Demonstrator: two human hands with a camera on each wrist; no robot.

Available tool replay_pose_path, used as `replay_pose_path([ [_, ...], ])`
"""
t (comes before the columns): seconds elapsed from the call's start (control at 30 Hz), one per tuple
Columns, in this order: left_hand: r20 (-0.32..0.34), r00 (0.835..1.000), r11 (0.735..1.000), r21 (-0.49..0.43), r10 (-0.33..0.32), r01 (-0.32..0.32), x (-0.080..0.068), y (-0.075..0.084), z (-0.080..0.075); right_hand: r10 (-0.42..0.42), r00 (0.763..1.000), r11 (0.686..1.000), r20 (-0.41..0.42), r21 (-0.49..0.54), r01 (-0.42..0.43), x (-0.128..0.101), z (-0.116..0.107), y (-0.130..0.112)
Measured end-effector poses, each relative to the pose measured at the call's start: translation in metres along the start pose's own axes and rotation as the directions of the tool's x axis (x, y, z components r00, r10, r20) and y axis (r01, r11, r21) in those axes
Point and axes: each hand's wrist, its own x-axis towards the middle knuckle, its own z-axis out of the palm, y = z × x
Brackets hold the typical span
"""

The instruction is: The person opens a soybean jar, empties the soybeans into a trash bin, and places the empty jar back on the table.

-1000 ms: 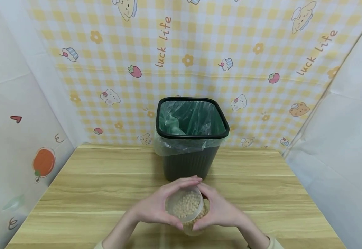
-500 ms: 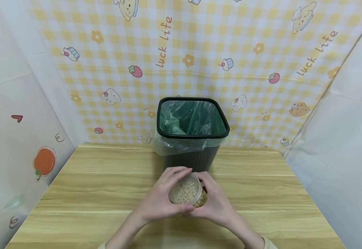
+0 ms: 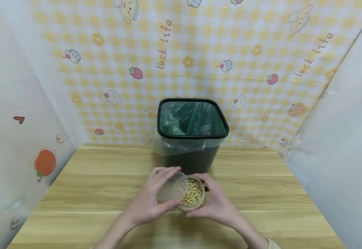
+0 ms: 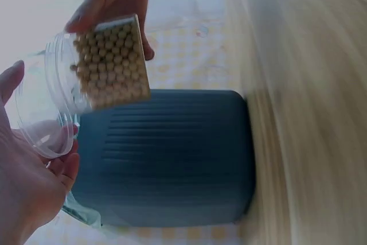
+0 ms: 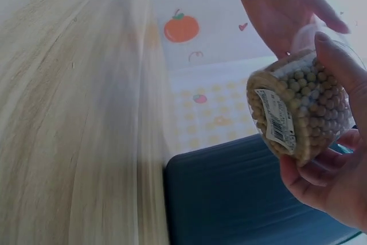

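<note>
Left hand round lid, right hand round bean jar, well inside table side edges

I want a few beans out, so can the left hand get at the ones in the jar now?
Probably not; the left hand is holding the clear lid, which overlaps part of the jar in the head view, though most dried beans look uncovered.

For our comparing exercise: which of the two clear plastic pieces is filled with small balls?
The labelled jar in the right hand; the clear piece in the left hand looks empty.
</note>
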Motion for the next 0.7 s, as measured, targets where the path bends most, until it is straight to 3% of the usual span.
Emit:
replay_pose_path([
  [0.2, 0.025, 1.0, 0.998, 0.056, -0.007, 0.006, -0.012, -0.006, -0.008, 0.066, 0.998, 0.997, 0.022, 0.046, -0.067, -0.009, -0.013, 0.003],
  [0.37, 0.051, 0.998, 0.994, 0.105, -0.021, 0.016, -0.018, -0.009, -0.01, 0.136, 0.99, 0.99, 0.024, 0.024, -0.137, -0.015, -0.033, 0.003],
  [0.57, 0.115, 0.991, 0.99, 0.129, -0.066, 0.051, -0.024, -0.015, -0.001, 0.189, 0.982, 0.981, -0.012, -0.041, -0.19, -0.023, -0.062, 0.0],
  [0.7, 0.193, 0.976, 0.987, 0.141, -0.103, 0.076, -0.026, -0.019, 0.009, 0.201, 0.979, 0.976, -0.038, -0.078, -0.203, -0.025, -0.084, -0.003],
])
